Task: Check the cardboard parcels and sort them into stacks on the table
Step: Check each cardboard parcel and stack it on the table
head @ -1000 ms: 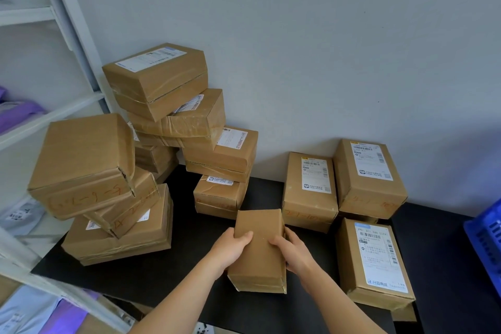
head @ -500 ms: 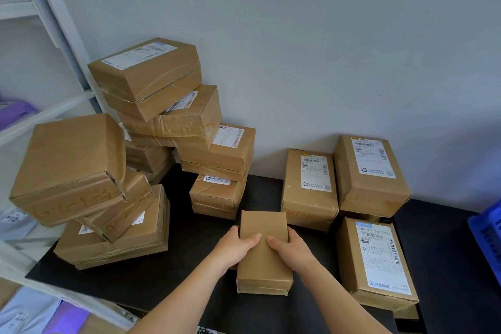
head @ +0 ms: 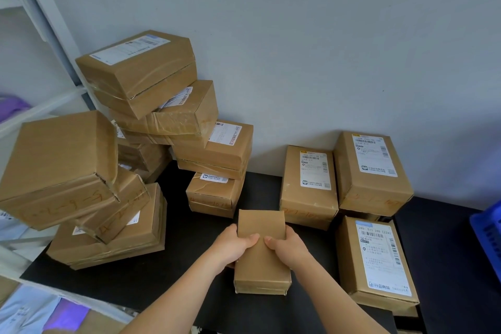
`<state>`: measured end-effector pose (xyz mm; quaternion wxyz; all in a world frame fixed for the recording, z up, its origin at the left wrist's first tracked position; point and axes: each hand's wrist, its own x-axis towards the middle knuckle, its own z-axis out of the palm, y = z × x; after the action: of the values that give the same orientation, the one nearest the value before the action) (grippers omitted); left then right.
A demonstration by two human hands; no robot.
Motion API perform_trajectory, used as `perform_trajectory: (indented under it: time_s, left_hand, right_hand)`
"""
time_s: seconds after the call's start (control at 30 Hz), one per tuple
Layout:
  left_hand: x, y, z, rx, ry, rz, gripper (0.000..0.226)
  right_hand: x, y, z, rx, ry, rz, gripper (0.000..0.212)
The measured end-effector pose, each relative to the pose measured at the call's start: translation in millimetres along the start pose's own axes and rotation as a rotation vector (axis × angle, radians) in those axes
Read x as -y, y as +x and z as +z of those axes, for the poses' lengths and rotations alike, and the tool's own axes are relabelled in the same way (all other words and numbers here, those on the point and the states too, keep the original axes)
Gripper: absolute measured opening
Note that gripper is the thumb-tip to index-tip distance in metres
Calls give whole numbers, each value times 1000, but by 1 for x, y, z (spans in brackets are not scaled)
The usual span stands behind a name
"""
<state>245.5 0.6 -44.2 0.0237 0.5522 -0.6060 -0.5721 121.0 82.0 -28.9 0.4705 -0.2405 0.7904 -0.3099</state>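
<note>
Overhead, parcels [head: 141, 73] crowd a black table [head: 151, 274] against a grey wall [head: 298, 35].

The only line I can read cleanly is "290-511 240 (224)", at the top of the white label [head: 381, 255] on the near-right parcel [head: 349, 266]. There are barcodes under it and along its right edge, and the finer print below is too small for me. The back-right parcel [head: 349, 187] and the middle parcel [head: 292, 187] each carry a barcoded label whose text I cannot make out. Orange handwriting [head: 67, 205] runs along the side of the big left parcel [head: 57, 152], but I cannot decipher it.
</note>
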Motion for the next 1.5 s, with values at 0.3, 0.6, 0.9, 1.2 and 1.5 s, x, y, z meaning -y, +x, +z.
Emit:
perform_trajectory:
  time_s: [0.3, 0.6, 0.9, 1.2, 1.5]
  left_hand:
    - [-2, -5, -2, 11, -11, -9, 56]
    - [-2, -5, -3, 19, -5, -2, 58]
    - [2, -3, -3, 29, -40, -21, 63]
    - [9, -15, -2, 51, -118, 27, 81]
    - [7, -25, -5, 30, -103, 25, 73]
  right_hand:
    - [2, 0, -4, 35, -21, 12, 61]
    - [1, 5, -3, 33, -53, 29, 61]
    - [1, 6, -1, 30, -75, 25, 61]
    - [0, -2, -6, 71, 46, 41, 59]
    - [0, -11, -3, 123, 131, 10, 70]
